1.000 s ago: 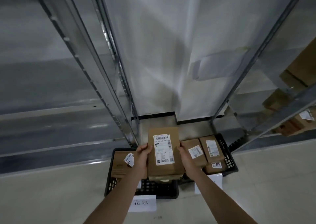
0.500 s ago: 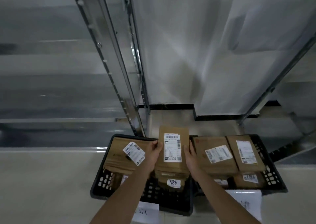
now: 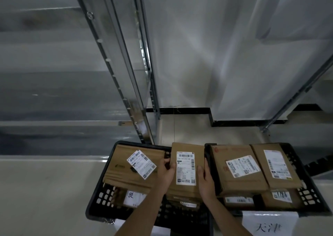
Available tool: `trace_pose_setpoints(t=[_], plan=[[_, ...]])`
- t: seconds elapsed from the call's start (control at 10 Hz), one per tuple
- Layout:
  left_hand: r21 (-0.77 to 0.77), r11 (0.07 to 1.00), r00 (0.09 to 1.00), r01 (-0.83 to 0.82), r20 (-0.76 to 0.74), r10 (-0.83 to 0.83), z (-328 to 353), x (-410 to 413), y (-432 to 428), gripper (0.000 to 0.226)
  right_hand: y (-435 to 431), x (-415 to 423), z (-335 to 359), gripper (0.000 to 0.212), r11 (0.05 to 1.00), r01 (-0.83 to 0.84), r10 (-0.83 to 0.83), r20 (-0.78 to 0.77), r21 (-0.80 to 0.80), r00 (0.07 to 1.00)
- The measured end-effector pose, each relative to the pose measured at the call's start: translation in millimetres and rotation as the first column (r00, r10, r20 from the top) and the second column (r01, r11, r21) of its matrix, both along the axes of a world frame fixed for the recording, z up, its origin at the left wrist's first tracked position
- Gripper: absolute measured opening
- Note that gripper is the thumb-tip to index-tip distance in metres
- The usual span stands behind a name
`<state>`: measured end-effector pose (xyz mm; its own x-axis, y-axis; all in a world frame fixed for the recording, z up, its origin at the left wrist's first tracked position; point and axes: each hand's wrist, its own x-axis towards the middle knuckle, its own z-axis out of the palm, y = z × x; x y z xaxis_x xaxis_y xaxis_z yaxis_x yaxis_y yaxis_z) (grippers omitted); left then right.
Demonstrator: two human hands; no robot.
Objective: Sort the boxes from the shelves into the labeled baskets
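A brown cardboard box (image 3: 186, 148) with a white shipping label is between my two hands, low over the right part of the left black basket (image 3: 98, 190). My left hand (image 3: 166, 171) grips its left edge and my right hand (image 3: 206, 179) grips its right edge. Under it lie more boxes. A large flat box (image 3: 126, 171) with a tilted label fills the basket's left side. The right black basket (image 3: 313, 196) holds two labelled boxes (image 3: 232, 180) on top of others.
Metal shelf uprights (image 3: 115, 61) rise behind the left basket, with another upright (image 3: 297, 95) at the right. A white paper sign (image 3: 268, 224) with handwritten characters hangs on the right basket's front. A white wall with black skirting stands behind, and pale floor lies at the left.
The box has come down from in front of me to just over the left basket. The view has moved closer to the baskets and tilted down.
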<state>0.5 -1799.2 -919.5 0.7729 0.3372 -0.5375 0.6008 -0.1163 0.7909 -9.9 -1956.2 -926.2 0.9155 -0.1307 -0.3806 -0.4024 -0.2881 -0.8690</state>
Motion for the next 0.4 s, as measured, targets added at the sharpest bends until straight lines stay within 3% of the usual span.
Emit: trace_pose_setpoints(t=[0.1,0.2,0.3,0.4], plan=[[0.089,0.994,0.998,0.062,-0.005,-0.062,5,1,-2,0.027,3,-3,1,0.056,0.996,-0.044,0.046,0.022,-0.075,0.999],[0.207,0.969,0.990,0.138,0.013,-0.144,12,-2,-2,0.029,2,1,-3,0.062,0.920,-0.164,0.214,0.105,-0.357,0.971],[0.394,0.884,0.962,0.252,-0.001,-0.274,11,-8,-5,0.048,5,5,-8,0.086,0.622,-0.259,0.399,0.015,-0.739,0.917],[0.637,0.678,0.904,0.366,-0.070,-0.422,12,-2,0,0.068,10,9,0,0.092,0.513,-0.232,0.454,0.032,-0.827,0.890]])
